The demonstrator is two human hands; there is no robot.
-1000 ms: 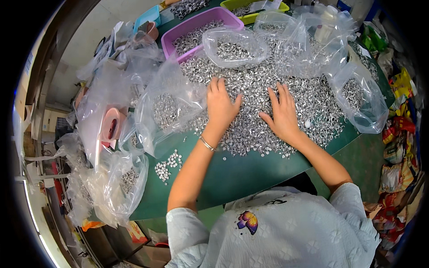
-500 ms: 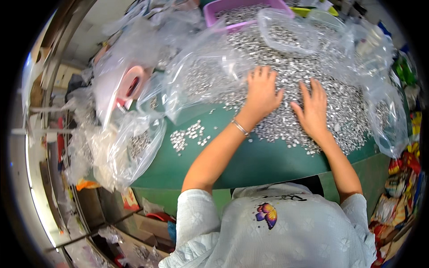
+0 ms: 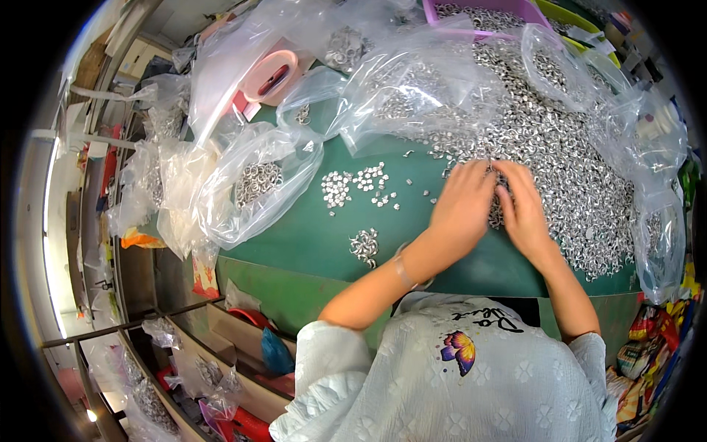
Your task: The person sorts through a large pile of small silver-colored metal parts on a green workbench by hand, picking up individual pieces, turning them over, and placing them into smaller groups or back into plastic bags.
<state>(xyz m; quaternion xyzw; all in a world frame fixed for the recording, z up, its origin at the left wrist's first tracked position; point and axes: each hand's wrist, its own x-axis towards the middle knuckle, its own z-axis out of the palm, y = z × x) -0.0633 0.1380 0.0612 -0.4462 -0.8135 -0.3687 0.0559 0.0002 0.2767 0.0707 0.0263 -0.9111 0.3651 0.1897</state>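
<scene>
So, a green table (image 3: 294, 239) lies before you, its right side covered by the broad heap of silvery, curved metal pieces (image 3: 571, 166). A clear plastic bag (image 3: 412, 85) rests at the heap's far left. At its near left edge, your left hand (image 3: 462, 199) keeps its fingers close together and bent; your right hand (image 3: 524, 210), right beside it, has thumb and forefinger apart. Whether either pinches a piece, I cannot tell. Leftward sit a pale scatter of bits (image 3: 336, 188) and, nearer you, a little pile of rings (image 3: 364, 248).
</scene>
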